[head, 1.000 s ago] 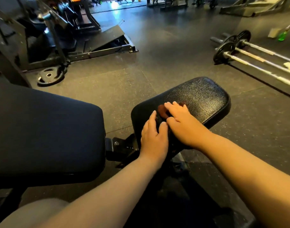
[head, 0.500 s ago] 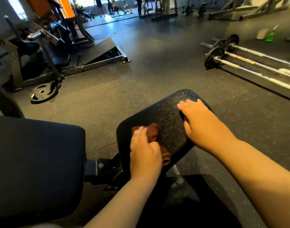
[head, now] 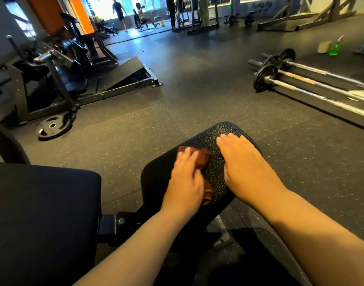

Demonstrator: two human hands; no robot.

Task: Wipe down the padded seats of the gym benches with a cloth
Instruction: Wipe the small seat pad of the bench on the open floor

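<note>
Obs., head view. Landmark for all positions: seat pad (head: pixel 210 141) of the bench, black, cracked-grain vinyl.

Left hand (head: pixel 185 180) lies on the near-left part of the seat pad, fingers bent down over a brown cloth (head: pixel 203 158). Cloth is bunched, shows beyond the fingertips and again under the heel of the hand at the pad's near edge. Hand is motion-blurred; likely mid-stroke. Whether the thumb pinches the cloth or only presses it: cannot tell.

Right hand (head: pixel 241 162) rests flat on the right half of the seat pad, fingers straight, holding nothing; appears to brace the pad.

Larger back pad (head: pixel 42 213) sits left of the seat pad, apart from it, joined by a metal bracket (head: pixel 117 223).

Risks, as judged:
- Cloth is wadded, so contact area is small; strokes could leave unwiped strips, especially the far end of the seat pad and the zone under the right hand.
- Cloth tail hangs at the near edge; a pull stroke could drag it off the pad to the floor (head: pixel 197 89).
- Cracked vinyl may snag fibres or hold grime in its creases.
- Back pad looks untouched at present; easy to skip.
</note>
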